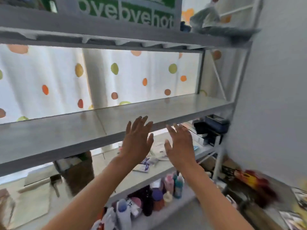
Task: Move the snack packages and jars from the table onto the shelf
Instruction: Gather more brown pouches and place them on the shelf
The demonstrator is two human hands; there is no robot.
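Head view, in front of the shelf (149, 112): I see its middle board bare, a dotted curtain (66, 77) behind.
Left hand (137, 140): fingers spread, grasping nothing, raised at the board's front edge.
Right hand (179, 143): likewise released, just beside the left.
Snacks and jars: none in hand; blurred packages (252, 178) lie lower right, probably on the counter.
Risk: the picture is smeared, so I judge a hasty reach down could knock the bottles (172, 186) below.
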